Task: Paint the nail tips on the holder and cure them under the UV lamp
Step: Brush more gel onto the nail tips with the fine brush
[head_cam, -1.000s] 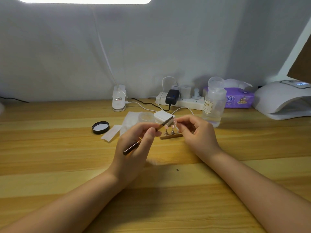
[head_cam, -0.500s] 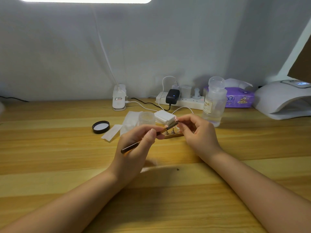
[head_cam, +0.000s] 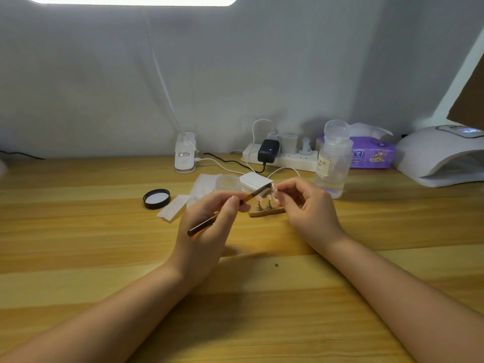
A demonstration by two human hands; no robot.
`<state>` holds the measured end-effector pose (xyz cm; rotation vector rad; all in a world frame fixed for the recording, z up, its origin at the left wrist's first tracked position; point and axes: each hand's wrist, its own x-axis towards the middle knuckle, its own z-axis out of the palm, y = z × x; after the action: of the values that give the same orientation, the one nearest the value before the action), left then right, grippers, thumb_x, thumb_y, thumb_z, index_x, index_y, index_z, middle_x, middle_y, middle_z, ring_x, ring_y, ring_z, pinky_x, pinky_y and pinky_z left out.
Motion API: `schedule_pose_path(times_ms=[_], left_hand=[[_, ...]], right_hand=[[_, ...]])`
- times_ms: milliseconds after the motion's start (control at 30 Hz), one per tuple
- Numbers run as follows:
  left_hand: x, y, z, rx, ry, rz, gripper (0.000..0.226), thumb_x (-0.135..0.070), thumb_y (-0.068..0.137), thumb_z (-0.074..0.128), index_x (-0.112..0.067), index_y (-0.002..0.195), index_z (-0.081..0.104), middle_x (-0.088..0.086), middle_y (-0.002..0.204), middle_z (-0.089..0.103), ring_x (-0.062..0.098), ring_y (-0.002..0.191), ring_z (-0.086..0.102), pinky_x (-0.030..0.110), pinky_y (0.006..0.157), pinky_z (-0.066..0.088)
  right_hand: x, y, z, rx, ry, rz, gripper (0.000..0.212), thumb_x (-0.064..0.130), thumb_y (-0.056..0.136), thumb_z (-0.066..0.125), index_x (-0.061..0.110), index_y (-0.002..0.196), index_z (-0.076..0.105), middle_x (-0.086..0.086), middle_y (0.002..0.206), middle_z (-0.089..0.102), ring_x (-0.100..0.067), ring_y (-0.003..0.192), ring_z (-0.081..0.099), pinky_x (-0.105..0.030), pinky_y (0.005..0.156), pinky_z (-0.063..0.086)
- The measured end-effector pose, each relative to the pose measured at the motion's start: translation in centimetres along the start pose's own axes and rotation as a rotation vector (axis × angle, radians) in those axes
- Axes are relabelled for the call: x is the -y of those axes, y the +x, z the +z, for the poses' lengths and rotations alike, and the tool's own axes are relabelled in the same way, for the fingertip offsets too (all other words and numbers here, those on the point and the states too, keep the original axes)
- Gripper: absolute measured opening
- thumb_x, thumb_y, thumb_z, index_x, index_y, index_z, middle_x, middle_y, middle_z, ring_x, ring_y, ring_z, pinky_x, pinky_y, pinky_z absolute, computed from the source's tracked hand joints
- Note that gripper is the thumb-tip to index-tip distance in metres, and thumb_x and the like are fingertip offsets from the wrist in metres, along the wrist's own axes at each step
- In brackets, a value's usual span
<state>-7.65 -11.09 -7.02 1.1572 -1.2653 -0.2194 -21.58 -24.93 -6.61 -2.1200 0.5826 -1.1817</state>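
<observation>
Two hands are working: the left hand (head_cam: 207, 231) is pinching a thin dark brush (head_cam: 225, 212), the right hand (head_cam: 303, 205) is gripping a pale pink nail tip (head_cam: 274, 189) at its fingertips, risking smudged wet paint if fingers are slipping.

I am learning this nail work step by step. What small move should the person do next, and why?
Probably stroke the thin brown brush once more along the pink nail tip. The left hand holds the brush with its bristles at that tip, the right hand pinches it, and the white UV lamp stands apart.
</observation>
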Motion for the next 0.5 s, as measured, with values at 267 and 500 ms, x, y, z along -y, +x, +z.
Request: schedule_pose_path(times_ms=[267, 500], left_hand=[[-0.52, -0.13, -0.03, 0.029, 0.098, 0.09, 0.019, -0.019, 0.093, 0.061, -0.021, 0.111, 0.067, -0.005, 0.096, 0.072, 0.016, 0.091, 0.067, 0.018, 0.075, 0.05], [-0.73, -0.14, 0.04, 0.049, 0.239, 0.164, 0.024, -0.021, 0.089, 0.063, -0.012, 0.11, 0.071, -0.002, 0.098, 0.074, 0.01, 0.093, 0.065, 0.015, 0.076, 0.045]], right_hand=[[-0.17, 0.01, 0.13, -0.022, -0.043, -0.018, 0.013, 0.008, 0.089, 0.063, 0.015, 0.099, 0.068, 0.012, 0.083, 0.065, 0.003, 0.077, 0.06, -0.006, 0.064, 0.044], [-0.32, 0.13, 0.17, -0.053, -0.115, -0.035, 0.015, 0.005, 0.089, 0.063, 0.014, 0.098, 0.069, 0.003, 0.088, 0.067, -0.004, 0.078, 0.06, -0.008, 0.067, 0.044]])
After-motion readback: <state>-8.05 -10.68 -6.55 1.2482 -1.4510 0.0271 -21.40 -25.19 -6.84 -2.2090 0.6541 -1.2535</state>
